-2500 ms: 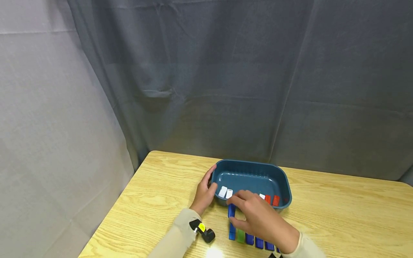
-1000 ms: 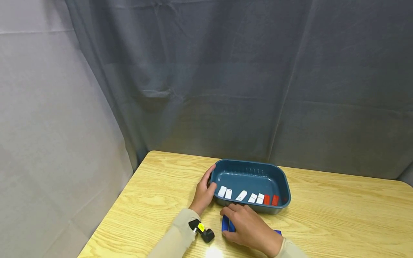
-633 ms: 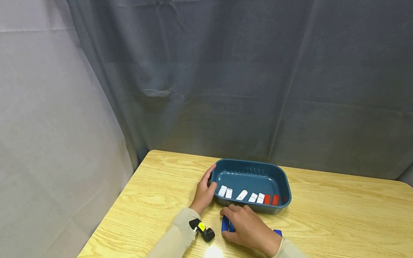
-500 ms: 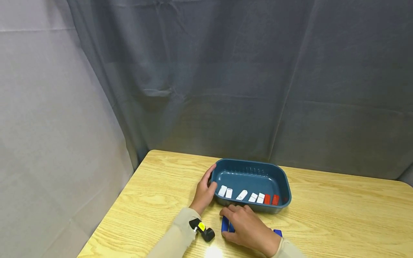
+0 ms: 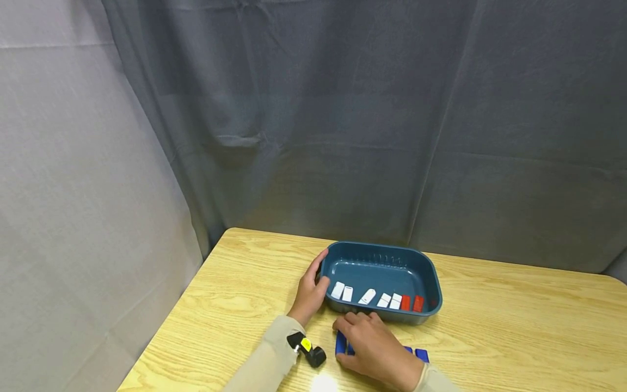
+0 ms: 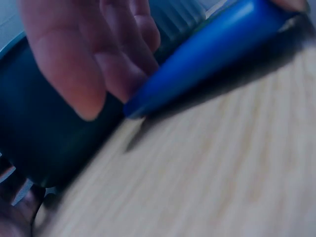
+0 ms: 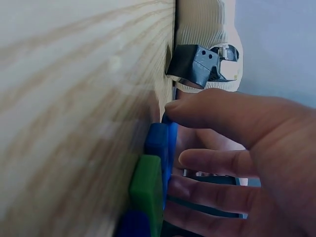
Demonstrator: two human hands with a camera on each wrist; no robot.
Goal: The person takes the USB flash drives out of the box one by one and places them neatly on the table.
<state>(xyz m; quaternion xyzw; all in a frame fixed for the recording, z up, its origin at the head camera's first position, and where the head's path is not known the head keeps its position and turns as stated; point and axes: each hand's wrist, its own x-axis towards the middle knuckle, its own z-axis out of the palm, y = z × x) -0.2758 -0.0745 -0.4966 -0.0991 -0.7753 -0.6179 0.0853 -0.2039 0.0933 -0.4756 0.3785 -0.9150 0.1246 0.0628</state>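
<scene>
Two hands at work on a wooden tabletop (image 5: 254, 294) w/ a dark teal tub (image 5: 379, 275). Our R hand (image 5: 374, 345) is just in front of the tub, pinching a blue stick (image 5: 340, 344) lengthwise: thumb at the end farther from the tub, another finger at the end nearer it. We can't tell if it's fully on the tabletop. Our L hand (image 5: 307, 296) rests against the tub's left end, thumb & forefinger apart; other fingers hidden.

In front of the tub, beside the held stick, run a second blue stick (image 5: 350, 348), a green stick (image 7: 146, 182) & more blue sticks (image 5: 422, 355). Inside the tub, along its near wall: five white sticks (image 5: 367, 296), two red sticks (image 5: 405, 302).

Step in hand, we'd judge: handling the row's end stick while steadying the tub. Next move calls for even pressure on both ends, w/o nudging neighbors.

Vs. 2.5 sec ago: R hand was at the tub's near rim, hiding some whites; now it's lower, clear of the rim, all whites showing. L hand looks unmoved. Vs. 0.5 sec ago, approx. same, but one extra blue edge peeks out by our R wrist.
</scene>
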